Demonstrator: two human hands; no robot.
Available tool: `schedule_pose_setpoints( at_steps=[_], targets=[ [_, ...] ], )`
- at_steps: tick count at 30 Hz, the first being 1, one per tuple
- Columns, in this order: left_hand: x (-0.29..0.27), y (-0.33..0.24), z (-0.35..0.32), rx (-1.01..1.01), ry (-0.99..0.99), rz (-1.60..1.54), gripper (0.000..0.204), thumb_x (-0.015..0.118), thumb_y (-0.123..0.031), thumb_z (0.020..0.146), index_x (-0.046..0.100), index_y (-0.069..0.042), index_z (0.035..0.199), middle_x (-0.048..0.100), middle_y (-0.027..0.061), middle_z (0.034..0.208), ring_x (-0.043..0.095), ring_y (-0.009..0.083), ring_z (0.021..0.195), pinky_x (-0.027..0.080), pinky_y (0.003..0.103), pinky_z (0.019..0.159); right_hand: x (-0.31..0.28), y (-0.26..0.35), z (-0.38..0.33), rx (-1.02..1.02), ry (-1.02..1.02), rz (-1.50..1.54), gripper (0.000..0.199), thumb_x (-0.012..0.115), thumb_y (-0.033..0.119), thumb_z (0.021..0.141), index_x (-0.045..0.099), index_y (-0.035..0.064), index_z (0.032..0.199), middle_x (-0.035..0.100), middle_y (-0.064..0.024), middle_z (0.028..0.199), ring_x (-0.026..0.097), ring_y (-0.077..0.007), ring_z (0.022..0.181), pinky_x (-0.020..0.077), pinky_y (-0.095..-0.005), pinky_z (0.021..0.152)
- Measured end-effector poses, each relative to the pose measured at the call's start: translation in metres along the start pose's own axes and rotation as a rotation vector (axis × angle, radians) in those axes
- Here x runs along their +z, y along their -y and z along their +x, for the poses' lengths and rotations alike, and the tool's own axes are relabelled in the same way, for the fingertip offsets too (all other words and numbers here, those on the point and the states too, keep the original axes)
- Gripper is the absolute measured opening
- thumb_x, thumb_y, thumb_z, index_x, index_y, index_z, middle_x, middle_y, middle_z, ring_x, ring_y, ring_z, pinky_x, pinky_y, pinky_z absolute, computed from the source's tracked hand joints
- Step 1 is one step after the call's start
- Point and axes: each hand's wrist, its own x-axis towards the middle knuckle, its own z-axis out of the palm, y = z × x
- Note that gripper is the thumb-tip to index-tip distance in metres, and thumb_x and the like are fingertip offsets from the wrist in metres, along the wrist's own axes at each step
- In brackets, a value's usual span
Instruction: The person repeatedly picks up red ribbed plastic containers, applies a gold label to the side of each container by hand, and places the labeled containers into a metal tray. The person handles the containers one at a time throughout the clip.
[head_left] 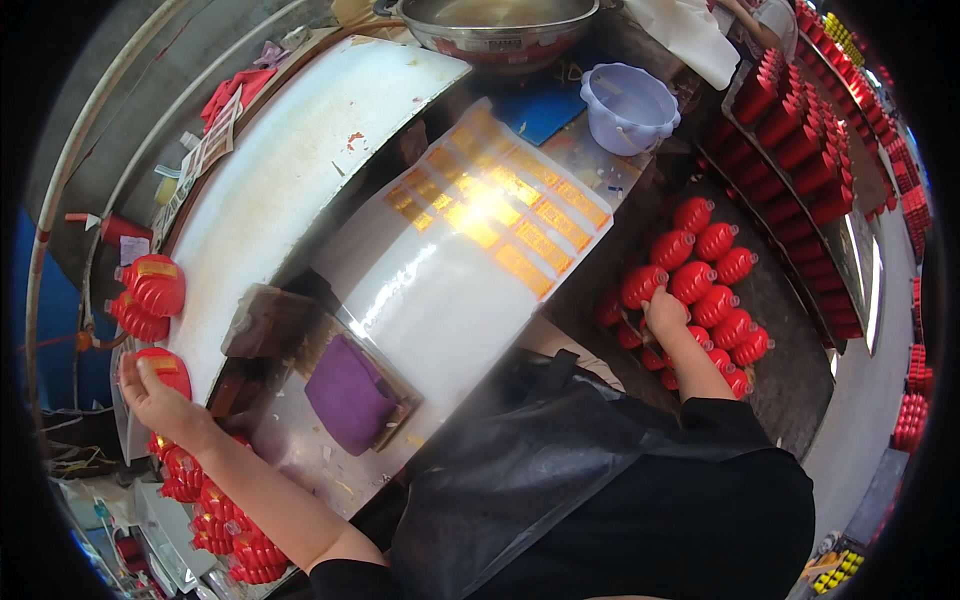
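Observation:
At the left end of the long white bench, my left hand is closed about the near side of a red ribbed bottle with a gold label; its far fingers are partly hidden. Two more labelled red bottles stand just beyond it. On my right, my right hand grips a red ribbed bottle at its neck end. That one lies among a group of similar red bottles with clear necks and no labels that I can see. Between my arms, a sheet of gold-orange labels lies on the white work surface.
A purple pad lies near my body, beside a wooden block. Farther off are a lavender basin and a large metal pan. Stacked red goods fill racks at right. More red bottles hang low at left.

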Motion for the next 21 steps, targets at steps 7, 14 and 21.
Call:
schedule_pose_setpoints(
  at_steps=[7, 14, 21],
  targets=[
    [0.019, -0.01, -0.056, -0.07, 0.114, -0.156, 0.028, 0.057, -0.004, 0.106, 0.063, 0.004, 0.131, 0.068, 0.011, 0.131, 0.063, 0.0182, 0.119, 0.048, 0.03, 0.105, 0.003, -0.018, 0.025, -0.003, -0.27, 0.142, 0.051, 0.067, 0.04, 0.099, 0.051, 0.0011, 0.127, 0.066, -0.031, 0.119, 0.07, -0.0498, 0.095, 0.0564, -0.057, 0.083],
    [0.012, -0.003, -0.092, -0.184, 0.133, -0.25, 0.026, 0.059, -0.003, 0.103, 0.067, 0.003, 0.127, 0.07, 0.0101, 0.124, 0.063, 0.0169, 0.116, 0.047, 0.031, 0.104, 0.008, -0.024, 0.072, -0.088, -0.09, 0.086, 0.045, 0.07, 0.03, 0.094, 0.055, 0.0014, 0.124, 0.073, -0.0279, 0.105, 0.071, -0.0464, 0.101, 0.0573, -0.0556, 0.089],
    [0.006, -0.004, -0.1, -0.28, 0.192, -0.234, 0.024, 0.059, -0.004, 0.103, 0.068, 0.004, 0.124, 0.07, 0.0096, 0.121, 0.063, 0.0158, 0.113, 0.047, 0.03, 0.103, -0.048, -0.011, 0.06, -0.213, -0.021, 0.103, 0.03, 0.07, 0.028, 0.085, 0.061, 0.0062, 0.105, 0.073, -0.0232, 0.099, 0.072, -0.0426, 0.097, 0.056, -0.0542, 0.085]
  ],
)
